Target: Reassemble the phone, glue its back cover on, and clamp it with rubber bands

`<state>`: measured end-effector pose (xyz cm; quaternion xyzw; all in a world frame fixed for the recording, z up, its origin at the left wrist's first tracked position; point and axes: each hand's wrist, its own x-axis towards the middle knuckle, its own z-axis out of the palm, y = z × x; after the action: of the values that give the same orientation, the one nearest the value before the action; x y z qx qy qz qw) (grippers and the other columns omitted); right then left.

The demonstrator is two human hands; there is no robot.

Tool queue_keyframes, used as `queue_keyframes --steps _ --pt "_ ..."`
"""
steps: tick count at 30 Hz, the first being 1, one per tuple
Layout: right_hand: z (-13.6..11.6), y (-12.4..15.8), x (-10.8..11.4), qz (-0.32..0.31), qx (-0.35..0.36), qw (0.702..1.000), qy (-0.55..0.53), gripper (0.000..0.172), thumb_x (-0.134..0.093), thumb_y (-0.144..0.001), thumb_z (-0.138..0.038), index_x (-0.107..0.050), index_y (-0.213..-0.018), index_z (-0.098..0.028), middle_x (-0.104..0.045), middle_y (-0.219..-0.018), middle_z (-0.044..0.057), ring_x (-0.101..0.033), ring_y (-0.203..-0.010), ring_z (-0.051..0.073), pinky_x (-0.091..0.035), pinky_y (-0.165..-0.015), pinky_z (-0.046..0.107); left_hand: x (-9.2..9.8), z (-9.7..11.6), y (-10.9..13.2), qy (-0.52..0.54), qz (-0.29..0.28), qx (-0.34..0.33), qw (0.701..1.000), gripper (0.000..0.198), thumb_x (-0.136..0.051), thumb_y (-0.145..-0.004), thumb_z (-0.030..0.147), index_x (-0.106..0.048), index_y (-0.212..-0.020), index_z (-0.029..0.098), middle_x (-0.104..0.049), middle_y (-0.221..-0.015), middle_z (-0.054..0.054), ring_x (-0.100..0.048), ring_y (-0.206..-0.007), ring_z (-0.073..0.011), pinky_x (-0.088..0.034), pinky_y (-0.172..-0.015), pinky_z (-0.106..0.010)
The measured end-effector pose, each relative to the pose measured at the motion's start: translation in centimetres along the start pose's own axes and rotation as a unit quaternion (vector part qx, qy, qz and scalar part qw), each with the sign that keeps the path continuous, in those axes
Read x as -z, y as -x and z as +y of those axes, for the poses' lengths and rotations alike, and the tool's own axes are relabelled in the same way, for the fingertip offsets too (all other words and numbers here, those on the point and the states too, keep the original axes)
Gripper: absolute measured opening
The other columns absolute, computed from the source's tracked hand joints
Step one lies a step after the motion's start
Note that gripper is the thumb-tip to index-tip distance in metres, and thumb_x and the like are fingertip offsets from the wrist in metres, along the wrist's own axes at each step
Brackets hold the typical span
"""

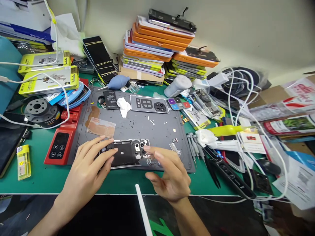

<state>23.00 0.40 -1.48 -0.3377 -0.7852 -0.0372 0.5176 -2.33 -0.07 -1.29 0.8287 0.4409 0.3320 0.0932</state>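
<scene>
An opened smartphone (pixel 125 152) lies near the front of a grey work mat (pixel 128 127), its dark battery area and camera module exposed. My left hand (pixel 91 164) grips the phone's left end, fingers over the top and thumb by the near edge. Over the right end, my right hand (pixel 169 173) has its index finger near the cameras and its thumb apart. Between them a grey screwdriver (pixel 151 162) shows, seemingly held in that hand; its grip is partly hidden. Behind are a detached phone back cover (pixel 147 104), a loose battery (pixel 110 100) and crumpled white tissue (pixel 123 107).
A red device (pixel 57 146) and yellow lighter (pixel 24 162) are on the left. Several screwdrivers (pixel 195 149), black tweezers (pixel 213 172) and tangled white cables (pixel 248 91) lie right. Stacked boxes (pixel 152 49) stand behind. A white stick (pixel 144 209) juts up in front.
</scene>
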Motion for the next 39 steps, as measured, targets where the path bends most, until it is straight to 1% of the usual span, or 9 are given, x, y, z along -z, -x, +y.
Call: queue_keyframes --steps 5,7,10,13,17,21,25,31,39 --pt "-0.4 0.1 0.4 -0.033 0.003 0.999 -0.003 0.057 -0.071 -0.100 -0.011 -0.058 -0.156 -0.018 -0.085 -0.092 0.007 -0.081 -0.077 0.019 -0.068 -0.063 0.032 0.2 0.0 0.4 0.015 0.011 0.002 1.000 0.032 -0.065 -0.103 0.004 -0.069 -0.131 0.018 -0.073 -0.142 -0.012 -0.059 -0.144 -0.0294 -0.049 -0.115 -0.048" --pt "-0.2 -0.1 0.5 -0.059 -0.038 0.997 -0.036 0.064 -0.075 -0.098 -0.013 -0.055 -0.158 -0.023 -0.085 -0.097 0.005 -0.082 -0.078 0.020 -0.070 -0.063 0.032 0.2 0.0 0.4 0.017 0.012 0.004 1.000 0.032 -0.065 -0.103 0.004 -0.069 -0.131 0.018 -0.073 -0.142 -0.012 -0.059 -0.144 -0.0295 -0.049 -0.115 -0.048" --pt "1.3 -1.3 0.5 -0.001 -0.127 0.988 -0.088 0.072 -0.076 -0.094 -0.004 -0.053 -0.156 -0.032 -0.083 -0.101 0.001 -0.080 -0.073 0.017 -0.068 -0.056 0.027 0.2 0.1 0.4 0.023 0.013 0.009 1.000 0.031 -0.065 -0.103 0.004 -0.070 -0.130 0.018 -0.073 -0.141 -0.012 -0.059 -0.143 -0.0295 -0.049 -0.114 -0.047" --pt "3.8 -3.1 -0.1 0.056 -0.213 0.971 -0.096 0.063 -0.073 -0.097 -0.007 -0.053 -0.150 -0.034 -0.080 -0.108 0.001 -0.080 -0.080 0.016 -0.072 -0.067 0.029 0.3 0.1 0.3 0.029 0.013 0.014 0.999 0.031 -0.065 -0.102 0.004 -0.070 -0.130 0.018 -0.074 -0.140 -0.012 -0.060 -0.143 -0.0294 -0.049 -0.114 -0.047" --pt "6.3 -4.4 -1.7 0.010 -0.280 0.952 -0.121 0.044 -0.070 -0.102 -0.018 -0.051 -0.140 -0.029 -0.078 -0.109 0.001 -0.080 -0.090 0.016 -0.075 -0.079 0.033 0.4 0.1 0.3 0.029 0.010 0.013 0.999 0.032 -0.065 -0.102 0.004 -0.070 -0.129 0.018 -0.073 -0.140 -0.011 -0.060 -0.143 -0.0289 -0.048 -0.115 -0.046" --pt "6.6 -4.0 -3.0 -0.015 -0.302 0.944 -0.134 0.037 -0.069 -0.103 -0.020 -0.049 -0.133 -0.028 -0.079 -0.108 0.000 -0.081 -0.092 0.016 -0.075 -0.084 0.033 0.5 0.1 0.2 0.026 0.007 0.010 1.000 0.031 -0.064 -0.103 0.005 -0.069 -0.131 0.019 -0.074 -0.140 -0.011 -0.060 -0.143 -0.0286 -0.048 -0.114 -0.046" --pt "6.3 -4.0 -3.1 -0.016 -0.313 0.939 -0.144 0.035 -0.069 -0.103 -0.023 -0.050 -0.131 -0.030 -0.078 -0.109 0.000 -0.081 -0.095 0.017 -0.076 -0.086 0.037 0.4 0.1 0.3 0.020 0.002 0.012 1.000 0.031 -0.065 -0.104 0.005 -0.070 -0.131 0.019 -0.074 -0.140 -0.010 -0.059 -0.143 -0.0282 -0.047 -0.116 -0.045" --pt "3.8 -5.0 -1.6 0.072 -0.273 0.937 -0.207 0.036 -0.069 -0.102 -0.018 -0.053 -0.130 -0.033 -0.077 -0.109 0.000 -0.080 -0.101 0.020 -0.076 -0.080 0.042 0.6 0.3 0.1 0.062 0.017 0.016 0.998 0.027 -0.071 -0.102 0.011 -0.073 -0.128 0.019 -0.077 -0.134 -0.009 -0.065 -0.134 -0.0249 -0.049 -0.114 -0.041" --pt "-2.2 -3.1 -1.6 0.099 -0.274 0.905 -0.310 0.051 -0.066 -0.098 -0.004 -0.057 -0.140 -0.031 -0.082 -0.108 -0.001 -0.080 -0.094 0.017 -0.073 -0.086 0.040 0.7 2.1 -1.5 0.297 0.023 0.156 0.942 0.037 -0.083 -0.097 0.026 -0.077 -0.133 0.021 -0.084 -0.122 -0.003 -0.079 -0.099 -0.0127 -0.064 -0.090 -0.021"
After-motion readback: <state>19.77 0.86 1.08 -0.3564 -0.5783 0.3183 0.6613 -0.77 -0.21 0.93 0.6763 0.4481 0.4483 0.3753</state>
